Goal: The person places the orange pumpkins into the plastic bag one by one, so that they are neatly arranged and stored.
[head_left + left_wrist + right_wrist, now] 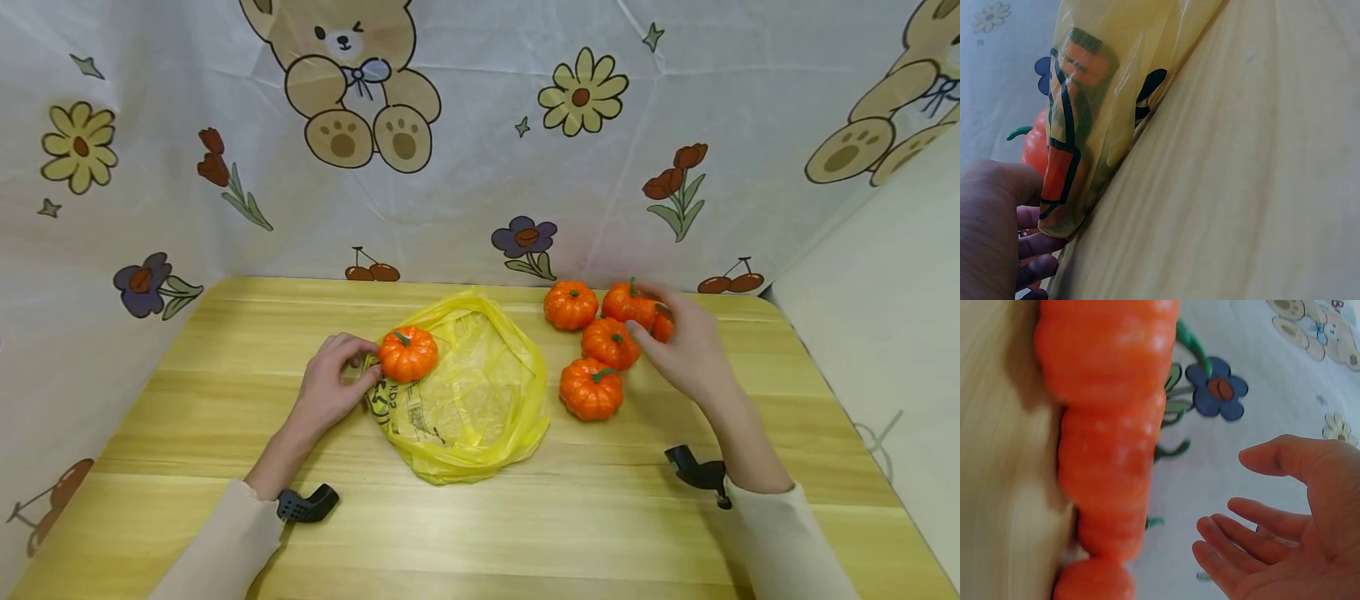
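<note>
With right hand (688,343) spread, is hovering near pumpkins (1107,453), visibly clear only in wrist view; with left hand (332,377), pinching bag (531,392).

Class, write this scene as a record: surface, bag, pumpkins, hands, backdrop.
Surface: wood-grain table
Yellow bag: on the table, mouth open
Single pumpkin: at the bag's left side
Other pumpkins: at least four, right of bag
Left hand: touches the bag's left edge
Right hand: by the other pumpkins, holds nothing
Backdrop: white cloth with bears and flowers
</note>
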{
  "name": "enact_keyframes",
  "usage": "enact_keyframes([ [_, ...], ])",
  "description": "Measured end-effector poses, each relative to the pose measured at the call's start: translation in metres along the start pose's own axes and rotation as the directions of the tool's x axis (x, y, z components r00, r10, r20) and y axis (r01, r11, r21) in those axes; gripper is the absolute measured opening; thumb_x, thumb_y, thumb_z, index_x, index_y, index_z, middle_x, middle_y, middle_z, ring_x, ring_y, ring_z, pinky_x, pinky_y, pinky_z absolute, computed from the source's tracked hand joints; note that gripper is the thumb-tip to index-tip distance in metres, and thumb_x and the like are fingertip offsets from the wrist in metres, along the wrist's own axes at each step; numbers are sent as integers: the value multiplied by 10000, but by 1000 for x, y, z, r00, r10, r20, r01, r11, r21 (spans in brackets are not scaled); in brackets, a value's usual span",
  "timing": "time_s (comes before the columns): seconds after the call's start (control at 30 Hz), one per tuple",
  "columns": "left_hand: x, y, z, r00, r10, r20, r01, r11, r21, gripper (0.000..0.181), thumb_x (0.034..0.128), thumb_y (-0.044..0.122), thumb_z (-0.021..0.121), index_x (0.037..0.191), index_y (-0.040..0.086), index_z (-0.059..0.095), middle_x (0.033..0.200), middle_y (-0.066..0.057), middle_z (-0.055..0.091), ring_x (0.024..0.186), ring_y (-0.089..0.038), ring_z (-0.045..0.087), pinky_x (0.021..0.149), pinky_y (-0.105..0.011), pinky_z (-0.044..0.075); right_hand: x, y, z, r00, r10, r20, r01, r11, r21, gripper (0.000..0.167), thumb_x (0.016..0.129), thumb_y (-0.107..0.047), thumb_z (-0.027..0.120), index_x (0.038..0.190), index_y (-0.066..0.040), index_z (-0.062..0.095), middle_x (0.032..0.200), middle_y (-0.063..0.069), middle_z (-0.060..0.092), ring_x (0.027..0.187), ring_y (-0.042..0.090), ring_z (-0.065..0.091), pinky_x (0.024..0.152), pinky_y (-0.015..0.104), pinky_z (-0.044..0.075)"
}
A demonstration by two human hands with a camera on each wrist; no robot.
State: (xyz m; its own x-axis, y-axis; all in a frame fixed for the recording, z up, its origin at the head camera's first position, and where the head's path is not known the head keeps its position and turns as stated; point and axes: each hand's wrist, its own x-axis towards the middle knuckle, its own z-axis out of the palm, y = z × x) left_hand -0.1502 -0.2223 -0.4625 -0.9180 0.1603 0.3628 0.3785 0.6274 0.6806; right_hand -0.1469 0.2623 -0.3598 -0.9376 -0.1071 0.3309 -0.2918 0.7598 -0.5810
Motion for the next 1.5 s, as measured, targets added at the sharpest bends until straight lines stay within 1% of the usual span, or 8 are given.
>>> enact_keyframes([
  [0.5, 0, 1, -1, 1000, 6, -5, -6, 1000, 7, 227, 874, 70, 798, 1098, 88, 766, 977, -61, 663, 897, -203, 512, 812, -368, 367, -9, 42, -37, 994, 87, -72, -86, 996, 6, 514, 993, -97, 694, 1470, 22, 542, 1444, 251, 587, 1339, 448, 538, 1125, 561, 415],
  [0.67, 0, 3, -1, 1000, 6, 1, -6, 1000, 8, 215, 888, 64, 789, 1101, 84, 765, 997, -70, 669, 899, -210, 514, 818, -379, 366, -12, 54, -43, 988, 92, -122, -95, 995, -21, 461, 979, -96, 717, 1417, -13, 604, 1395, 200, 633, 1305, 407, 568, 1134, 236, 439],
  [0.73, 0, 3, -1, 1000, 8, 1, -8, 1000, 4, 211, 892, 59, 785, 1101, 85, 765, 994, -72, 668, 897, -213, 515, 814, -372, 369, -12, 56, -43, 988, 96, -124, -100, 995, -27, 457, 981, -105, 718, 1416, -18, 608, 1399, 197, 632, 1301, 409, 575, 1109, 183, 436],
  [0.8, 0, 4, -2, 1000, 9, 0, -9, 1000, 3, 211, 890, 54, 787, 1098, 83, 765, 988, -77, 668, 893, -220, 517, 809, -367, 373, -12, 59, -42, 988, 107, -108, -111, 993, -32, 475, 994, -126, 701, 1443, -16, 590, 1424, 214, 617, 1302, 430, 573, 1124, 259, 452],
  [0.93, 0, 2, -1, 1000, 8, 0, -8, 1000, 3, 213, 889, 55, 788, 1099, 90, 767, 980, -72, 665, 895, -209, 514, 812, -360, 374, -10, 65, -38, 988, 143, -56, -144, 989, -29, 540, 1019, -170, 679, 1501, 12, 520, 1471, 270, 571, 1325, 476, 541, 1111, 544, 436],
  [1.0, 0, 1, -1, 1000, 10, -4, -10, 1000, 7, 213, 889, 60, 790, 1099, 91, 768, 981, -71, 669, 896, -203, 516, 812, -361, 375, -10, 68, -36, 987, 156, -38, -157, 987, -33, 575, 1020, -192, 687, 1517, 23, 493, 1472, 295, 562, 1333, 492, 527, 1090, 609, 425],
  [1.23, -1, 1, -1, 1000, 8, -5, -8, 1000, 1, 216, 887, 64, 789, 1100, 90, 767, 986, -70, 667, 900, -201, 515, 815, -348, 370, -10, 80, -30, 981, 191, 29, -189, 981, -42, 671, 1013, -255, 710, 1540, 53, 431, 1478, 350, 522, 1364, 533, 481, 1076, 683, 415],
  [1.5, 0, 1, 0, 1000, 10, 2, -10, 1000, 0, 216, 890, 63, 787, 1104, 82, 766, 1000, -72, 675, 901, -209, 521, 816, -367, 374, -13, 88, -25, 970, 224, 93, -210, 968, -136, 757, 983, -345, 752, 1534, 58, 426, 1482, 390, 492, 1326, 599, 477, 1052, 722, 417],
])
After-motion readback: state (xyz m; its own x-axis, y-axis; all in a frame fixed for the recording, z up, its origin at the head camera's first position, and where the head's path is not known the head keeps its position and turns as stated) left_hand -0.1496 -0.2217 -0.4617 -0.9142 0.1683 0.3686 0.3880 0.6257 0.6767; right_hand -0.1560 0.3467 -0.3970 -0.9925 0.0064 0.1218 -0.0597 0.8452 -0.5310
